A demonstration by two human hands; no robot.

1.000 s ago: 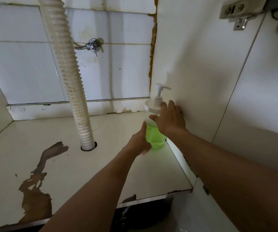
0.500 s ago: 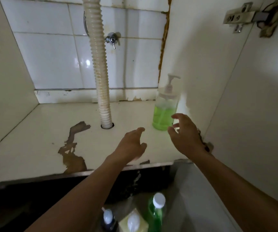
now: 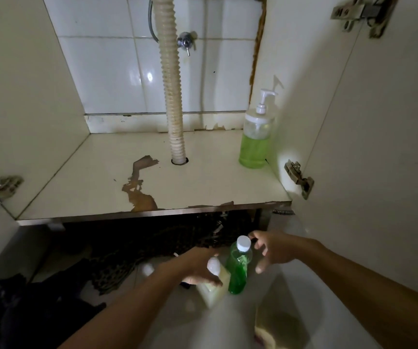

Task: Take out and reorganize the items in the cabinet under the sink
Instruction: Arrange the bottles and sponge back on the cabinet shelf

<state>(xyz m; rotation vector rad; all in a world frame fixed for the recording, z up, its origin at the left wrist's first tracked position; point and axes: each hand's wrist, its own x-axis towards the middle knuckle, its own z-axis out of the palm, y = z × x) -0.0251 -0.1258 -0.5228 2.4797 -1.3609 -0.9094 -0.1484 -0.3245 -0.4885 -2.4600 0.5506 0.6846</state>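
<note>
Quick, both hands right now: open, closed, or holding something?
Left hand: fingers curled round the pale yellow bottle.
Right hand: open, fingers spread beside the green bottle, not gripping it.

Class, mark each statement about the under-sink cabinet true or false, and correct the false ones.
1. The pump bottle stands upright by the cabinet's right wall. True.
2. It is full to the top. False: green liquid fills only its lower part.
3. The corrugated drain hose enters a hole in the cabinet floor. True.
4. The right hand grips the green bottle. False: its fingers are spread beside it.
</note>
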